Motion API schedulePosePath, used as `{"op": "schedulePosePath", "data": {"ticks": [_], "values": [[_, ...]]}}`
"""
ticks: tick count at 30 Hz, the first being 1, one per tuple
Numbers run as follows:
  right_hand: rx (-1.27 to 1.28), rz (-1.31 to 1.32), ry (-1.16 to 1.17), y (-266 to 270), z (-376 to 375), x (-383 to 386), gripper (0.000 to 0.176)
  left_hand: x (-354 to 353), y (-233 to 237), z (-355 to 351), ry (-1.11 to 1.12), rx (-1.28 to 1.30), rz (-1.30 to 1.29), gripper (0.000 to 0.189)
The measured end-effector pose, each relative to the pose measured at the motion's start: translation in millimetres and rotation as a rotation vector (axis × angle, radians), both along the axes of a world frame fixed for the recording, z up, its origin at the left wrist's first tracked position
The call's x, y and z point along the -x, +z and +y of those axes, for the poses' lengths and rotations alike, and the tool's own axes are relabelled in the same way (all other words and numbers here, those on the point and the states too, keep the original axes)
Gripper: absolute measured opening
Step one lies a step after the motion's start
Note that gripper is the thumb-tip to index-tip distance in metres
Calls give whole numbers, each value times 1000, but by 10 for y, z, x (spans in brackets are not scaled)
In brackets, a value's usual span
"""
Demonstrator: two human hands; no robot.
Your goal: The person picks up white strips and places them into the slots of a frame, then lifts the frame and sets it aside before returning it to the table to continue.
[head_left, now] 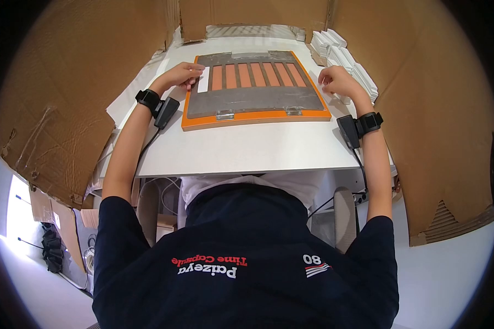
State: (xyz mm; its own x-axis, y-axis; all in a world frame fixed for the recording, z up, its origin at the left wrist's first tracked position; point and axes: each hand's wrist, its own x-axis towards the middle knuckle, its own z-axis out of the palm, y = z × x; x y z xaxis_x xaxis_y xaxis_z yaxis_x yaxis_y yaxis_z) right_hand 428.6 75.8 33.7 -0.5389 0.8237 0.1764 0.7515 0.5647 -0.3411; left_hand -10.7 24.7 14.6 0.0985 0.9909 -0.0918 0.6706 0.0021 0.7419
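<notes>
On the table lies an orange-edged board [252, 118] with a grey top plate [252, 101] and a row of slots showing orange-pink strips [244, 75]. A white strip [203, 80] lies over the leftmost part of the row. My left hand [183, 75] is at the board's left side, its fingers closed at the upper edge of that white strip. Beyond the board's right edge is my right hand [337, 82], with loosely curled fingers slightly apart and nothing visible in them. It is near stacked white folded pieces [348, 61].
Cardboard walls [433, 109] enclose the white table [247, 151] at both sides and the back. Clear clips [225, 115] sit along the board's near edge. Black devices with cables [166, 112] are strapped to both wrists.
</notes>
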Motion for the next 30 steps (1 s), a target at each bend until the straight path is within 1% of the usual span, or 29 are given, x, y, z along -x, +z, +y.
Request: {"op": "schedulePosePath", "data": {"ticks": [3,6,9,12,15,18,21,24,27,30], "values": [[-216,112,-5,-52,75,-5,23,4,0,0,-3,-3,9,43],[56,9,-26,-49,39,22,24,17,-17,10,-6,-7,6,43],[70,2,-47,-50,7,30,25,32,-28,30,-7,-15,2,43],[-177,62,-43,-69,43,0,22,22,-26,26,-3,-18,17,43],[107,51,-57,-52,5,10,18,23,-21,12,-7,-25,19,43],[157,3,-37,-26,-25,13,13,21,-17,21,-4,-26,31,42],[27,104,-35,-33,-15,16,11,21,-13,11,-19,-23,29,43],[202,54,-91,-43,-12,18,13,29,5,-5,-44,-16,22,45],[183,41,-63,-41,-23,9,16,27,12,-17,-41,-16,12,45],[52,110,-46,-34,-17,7,15,10,23,-29,-26,-14,26,45]]}}
